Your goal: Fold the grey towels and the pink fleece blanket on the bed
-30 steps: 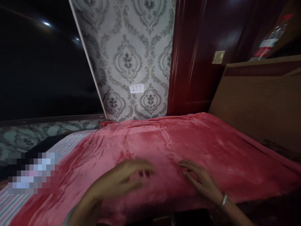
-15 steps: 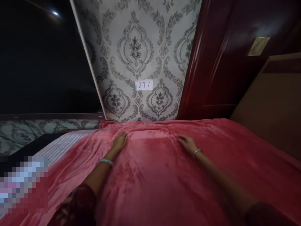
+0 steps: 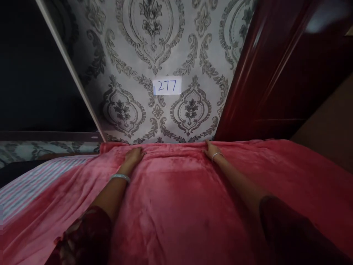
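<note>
Below the paper label [image 3: 167,85] reading 277 on the patterned wallpaper [image 3: 193,44], a red fleece blanket [image 3: 179,198] covers the bed, its far edge against that wall. Left hand [image 3: 134,154] lies palm-down on the blanket, below-left of the label, fingers loose and flat, gripping nothing. Right hand [image 3: 211,149] rests on the far edge, below-right of the label; grip unclear. Striped sheet [image 3: 30,182] shows far left of the label, dark red door [image 3: 278,73] to its right.

Grey damask wallpaper [image 3: 154,48] fills the far wall — a small white label [image 3: 167,85] reading 277 is stuck on it. A dark red wooden door [image 3: 286,70] stands to its right, a dark window [image 3: 30,73] to its left. Lower left — a striped sheet [image 3: 30,184].
</note>
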The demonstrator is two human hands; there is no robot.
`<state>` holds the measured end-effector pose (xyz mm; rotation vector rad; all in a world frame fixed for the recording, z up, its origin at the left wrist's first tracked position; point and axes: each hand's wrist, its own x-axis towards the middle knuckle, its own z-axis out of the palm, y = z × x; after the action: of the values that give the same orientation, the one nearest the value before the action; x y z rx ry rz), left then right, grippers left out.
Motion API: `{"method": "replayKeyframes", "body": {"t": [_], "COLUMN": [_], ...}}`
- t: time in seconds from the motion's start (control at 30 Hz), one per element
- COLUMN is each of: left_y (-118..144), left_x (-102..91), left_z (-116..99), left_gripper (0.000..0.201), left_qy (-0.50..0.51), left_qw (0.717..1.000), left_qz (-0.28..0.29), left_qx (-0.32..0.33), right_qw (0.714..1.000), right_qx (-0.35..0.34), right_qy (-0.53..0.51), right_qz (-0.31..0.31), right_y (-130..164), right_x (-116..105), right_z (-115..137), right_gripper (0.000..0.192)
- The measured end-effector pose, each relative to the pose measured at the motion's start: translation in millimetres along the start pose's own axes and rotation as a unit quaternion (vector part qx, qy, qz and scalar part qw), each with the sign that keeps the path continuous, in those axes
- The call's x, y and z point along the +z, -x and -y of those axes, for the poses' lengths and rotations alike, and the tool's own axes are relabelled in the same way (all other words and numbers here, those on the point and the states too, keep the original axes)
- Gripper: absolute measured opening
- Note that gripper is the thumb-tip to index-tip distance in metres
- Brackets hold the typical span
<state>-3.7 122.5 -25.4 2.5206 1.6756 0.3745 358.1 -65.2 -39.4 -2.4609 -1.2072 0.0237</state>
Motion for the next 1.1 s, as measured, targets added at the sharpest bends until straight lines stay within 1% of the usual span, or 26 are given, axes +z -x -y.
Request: {"method": "replayKeyframes", "body": {"t": [0.07, 0.1, 0.2, 0.27, 0.4, 0.47, 0.53, 0.57, 0.63, 0.67, 0.73, 0.8, 0.87, 0.93, 1.0, 1.1], "left_y": [-4.4, -5.5, -6.3, -6.1, -2.5, 2.8, 10.5, 14.6, 22.1, 25.4, 32.5, 42.8, 57.9, 76.3, 95.4, 118.8], "left_x": [3.1, 4.5, 8.2, 10.3, 10.7, 8.3, 6.2, 6.1, 8.0, 9.5, 11.4, 8.6, -0.7, -16.0, -34.8, -61.2], "left_z": [-1.3, -2.3, -5.0, -5.9, -4.2, -3.2, -3.7, -4.8, -7.8, -9.3, -11.2, -8.7, 1.8, 22.5, 52.0, 101.4], "left_gripper": [0.034, 0.033, 0.038, 0.038, 0.028, 0.027, 0.030, 0.033, 0.037, 0.038, 0.039, 0.038, 0.039, 0.042, 0.043, 0.037], "left_qy": [-0.013, -0.017, -0.014, -0.002, 0.012, 0.010, 0.001, -0.005, -0.021, -0.027, -0.034, -0.033, -0.031, -0.034, -0.042, -0.042], "left_qw": [1.000, 1.000, 0.999, 0.998, 0.997, 0.997, 0.997, 0.997, 0.996, 0.997, 0.997, 0.996, 0.996, 0.996, 0.996, 0.990], "left_qz": [0.003, -0.003, -0.036, -0.059, -0.072, -0.074, -0.078, -0.078, -0.074, -0.071, -0.060, -0.051, -0.048, -0.057, -0.073, -0.083], "left_qx": [-0.006, -0.009, -0.018, -0.009, 0.014, 0.017, 0.022, 0.027, 0.032, 0.035, 0.045, 0.064, 0.075, 0.057, 0.003, -0.107], "right_qw": [1.000, 0.999, 0.997, 0.996, 0.997, 0.997, 0.995, 0.991, 0.977, 0.966, 0.944, 0.937, 0.939, 0.942, 0.943, 0.943], "right_qx": [0.012, 0.019, 0.031, 0.018, -0.021, -0.043, -0.087, -0.124, -0.196, -0.243, -0.316, -0.334, -0.322, -0.307, -0.302, -0.305], "right_qy": [0.023, 0.029, 0.047, 0.061, 0.070, 0.059, 0.050, 0.049, 0.072, 0.079, 0.086, 0.101, 0.115, 0.124, 0.129, 0.130], "right_qz": [-0.002, -0.007, -0.044, -0.057, -0.030, -0.011, -0.002, -0.004, -0.039, -0.049, -0.036, 0.003, 0.034, 0.047, 0.048, 0.040], "right_y": [-6.3, -9.0, -16.8, -22.8, -30.5, -23.8, -3.6, 12.1, 51.9, 73.8, 114.7, 143.3, 155.8, 156.3, 152.2, 148.3], "right_x": [2.2, 3.0, 6.1, 8.8, 8.5, 5.0, 4.0, 5.8, 14.8, 21.3, 35.0, 45.5, 50.1, 50.1, 48.9, 49.2], "right_z": [2.1, 2.8, 3.9, 4.1, 3.3, 1.7, -0.8, -2.5, -6.6, -8.6, -11.2, -10.3, -6.6, -2.5, -0.1, -0.3], "right_gripper": [0.038, 0.035, 0.040, 0.041, 0.039, 0.046, 0.057, 0.061, 0.064, 0.064, 0.066, 0.066, 0.067, 0.069, 0.070, 0.071]}}
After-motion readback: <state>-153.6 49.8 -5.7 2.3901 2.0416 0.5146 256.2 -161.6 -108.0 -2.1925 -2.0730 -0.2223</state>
